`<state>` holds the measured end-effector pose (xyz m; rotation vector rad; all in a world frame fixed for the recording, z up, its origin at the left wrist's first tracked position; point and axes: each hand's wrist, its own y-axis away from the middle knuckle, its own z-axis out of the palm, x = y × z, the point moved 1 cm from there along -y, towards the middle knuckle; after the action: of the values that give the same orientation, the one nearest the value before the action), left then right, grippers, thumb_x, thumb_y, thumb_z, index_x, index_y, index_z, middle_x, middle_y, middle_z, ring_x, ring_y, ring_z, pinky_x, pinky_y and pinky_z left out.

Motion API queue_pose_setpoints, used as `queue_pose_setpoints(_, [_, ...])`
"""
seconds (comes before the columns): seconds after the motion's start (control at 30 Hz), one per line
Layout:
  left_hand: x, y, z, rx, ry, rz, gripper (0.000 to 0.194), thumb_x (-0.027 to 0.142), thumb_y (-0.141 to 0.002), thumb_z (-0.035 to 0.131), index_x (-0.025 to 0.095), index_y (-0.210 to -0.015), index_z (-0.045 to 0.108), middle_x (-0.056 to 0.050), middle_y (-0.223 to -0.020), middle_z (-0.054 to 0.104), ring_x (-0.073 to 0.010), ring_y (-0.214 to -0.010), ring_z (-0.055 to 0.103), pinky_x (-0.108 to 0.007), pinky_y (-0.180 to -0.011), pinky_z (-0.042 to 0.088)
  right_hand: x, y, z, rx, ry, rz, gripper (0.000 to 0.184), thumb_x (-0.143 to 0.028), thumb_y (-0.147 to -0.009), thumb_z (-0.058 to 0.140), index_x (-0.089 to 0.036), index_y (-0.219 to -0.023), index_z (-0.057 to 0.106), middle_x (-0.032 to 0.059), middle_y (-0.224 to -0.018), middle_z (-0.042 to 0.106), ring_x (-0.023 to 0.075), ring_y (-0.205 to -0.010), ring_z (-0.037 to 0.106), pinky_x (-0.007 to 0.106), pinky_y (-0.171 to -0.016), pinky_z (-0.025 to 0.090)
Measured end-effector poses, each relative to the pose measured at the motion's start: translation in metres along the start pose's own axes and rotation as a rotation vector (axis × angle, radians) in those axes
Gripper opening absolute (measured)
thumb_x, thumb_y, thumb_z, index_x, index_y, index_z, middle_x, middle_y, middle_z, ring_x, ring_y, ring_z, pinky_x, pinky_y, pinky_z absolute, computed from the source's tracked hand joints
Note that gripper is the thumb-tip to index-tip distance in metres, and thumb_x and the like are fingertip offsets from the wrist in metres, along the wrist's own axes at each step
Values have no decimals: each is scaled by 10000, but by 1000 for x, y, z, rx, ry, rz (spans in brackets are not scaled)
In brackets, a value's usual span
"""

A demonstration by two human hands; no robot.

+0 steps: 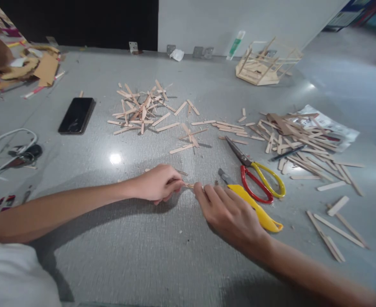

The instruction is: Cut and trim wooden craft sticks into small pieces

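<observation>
Grey tabletop [126, 264], loose sticks [144, 113] in heaps, left hand [160, 183] and right hand [228, 211] both pinching a thin wooden piece [188, 185] between them, scissors [247, 162] near right hand.

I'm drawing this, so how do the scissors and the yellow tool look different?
The scissors have one red and one yellow loop; the yellow tool has an all-yellow visible grip. The scissors' blades look longer than the yellow tool's gray tip. The scissors show whole, while the right hand partly hides the yellow tool. Both lie on the gray table.
</observation>
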<state>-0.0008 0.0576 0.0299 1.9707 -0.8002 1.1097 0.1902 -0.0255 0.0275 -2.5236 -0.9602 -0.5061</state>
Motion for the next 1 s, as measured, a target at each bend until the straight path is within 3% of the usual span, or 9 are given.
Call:
queue_pose_setpoints(0.23, [1, -1, 0, 9, 10, -114, 309, 174, -950, 446, 153, -663, 561, 42, -446, 541, -76, -284, 490, -167, -331, 351, 14, 2, -19, 232, 16, 11, 126, -128, -947, 585, -162, -920, 704, -4, -599, 591, 144, -538, 460, 338, -530, 342])
queue_pose_setpoints(0.4, [-1, 1, -1, -15, 27, -56, 339, 226, -979, 453, 149, -667, 559, 34, -462, 553, -76, -304, 514, -156, -339, 364, 17, 2, -4, 127, -101, 42, 233, -96, -984, 477, -172, -900, 680, -1, -613, 565, 151, -567, 474, 332, -562, 354])
queue_pose_setpoints(0.53, [-3, 1, -1, -27, 47, -15, 417, 302, -1012, 430, 147, -642, 542, 20, -472, 558, -71, -321, 523, -146, -367, 393, 10, 1, 14, 213, -85, 28, 154, -120, -973, 528, -130, -961, 681, -19, -616, 553, 133, -573, 465, 317, -569, 342])
queue_pose_setpoints(1.0, [1, 2, -2, -27, 35, -59, 412, 281, -1012, 428, 157, -630, 519, 30, -459, 541, -76, -316, 510, -155, -367, 386, 9, 1, 14, 181, -89, -2, 135, -116, -959, 550, -111, -938, 683, -20, -624, 549, 136, -574, 476, 318, -577, 315])
